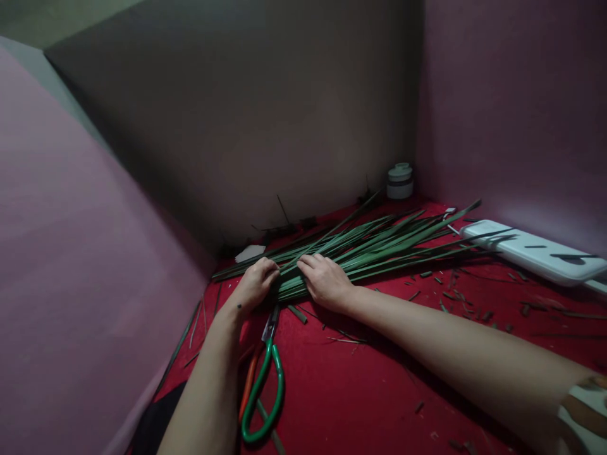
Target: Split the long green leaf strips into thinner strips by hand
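A bundle of long, narrow green leaves (pixel 379 249) lies across the red surface, fanning out toward the right. My left hand (pixel 258 281) is closed around the near, left end of the bundle, its fingertips partly hidden. Slightly to the right, my right hand (pixel 326 281) lies over the same leaves with its fingers curled round them. Just below my left hand rest scissors with green handles (pixel 263 392), the blade tips close to the leaf ends. An orange handle (pixel 249 382) shows beside them, partly behind my left forearm.
A long white case (pixel 531 249) lies at the right by the pink wall. In the far corner stands a small lidded pot (pixel 399 181). Cut leaf scraps (pixel 455 297) are scattered over the red surface (pixel 341 385). A white piece (pixel 250 253) lies near the back wall.
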{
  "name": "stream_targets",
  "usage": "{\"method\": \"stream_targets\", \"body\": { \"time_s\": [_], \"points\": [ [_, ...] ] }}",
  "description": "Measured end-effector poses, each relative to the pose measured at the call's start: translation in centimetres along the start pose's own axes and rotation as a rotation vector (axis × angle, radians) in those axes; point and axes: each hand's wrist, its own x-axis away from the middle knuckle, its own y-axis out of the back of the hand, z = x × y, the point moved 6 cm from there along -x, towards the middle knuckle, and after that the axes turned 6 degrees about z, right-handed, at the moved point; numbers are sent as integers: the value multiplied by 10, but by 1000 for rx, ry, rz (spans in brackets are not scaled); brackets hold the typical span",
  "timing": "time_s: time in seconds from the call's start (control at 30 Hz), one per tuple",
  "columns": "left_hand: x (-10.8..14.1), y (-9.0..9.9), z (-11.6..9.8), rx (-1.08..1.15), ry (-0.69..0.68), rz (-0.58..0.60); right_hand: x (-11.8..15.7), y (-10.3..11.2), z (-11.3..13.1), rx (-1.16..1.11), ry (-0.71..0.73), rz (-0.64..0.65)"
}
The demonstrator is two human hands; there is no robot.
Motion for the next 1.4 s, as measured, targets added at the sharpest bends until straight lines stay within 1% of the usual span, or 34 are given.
{"method": "stream_targets", "body": {
  "time_s": [0.13,0.23,0.37,0.43,0.5,0.57,0.67,0.77,0.9,1.0,1.07,1.1,1.17,1.3,1.4],
  "points": [
    [2,2,-1,30,-12,48,3,2,3,36,-7,-15],
    [6,4,-7,65,-19,148,6,1,6,75,-9,-5],
    [10,5,-11,129,12,271,11,-2,13,120,36,20],
    [9,3,-5,159,56,270,13,-3,16,139,60,23],
    [6,-1,7,166,117,220,15,-3,20,154,84,30],
    [4,-8,21,157,176,188,16,-3,23,161,100,39],
    [1,-24,34,182,217,247,16,-3,25,160,105,38],
    [2,-30,35,233,232,300,16,-3,24,150,96,38],
    [8,-25,30,290,253,349,17,3,23,116,86,43],
    [14,-24,27,314,261,427,18,9,24,94,95,54],
    [16,-25,26,316,260,458,18,11,24,91,100,59],
    [16,-24,26,314,256,451,17,11,24,91,101,58],
    [14,-20,25,303,245,395,17,9,23,104,95,51],
    [8,-4,19,253,229,214,13,6,21,152,107,17],
    [5,7,13,221,220,108,11,7,19,177,115,-30]
  ]
}}
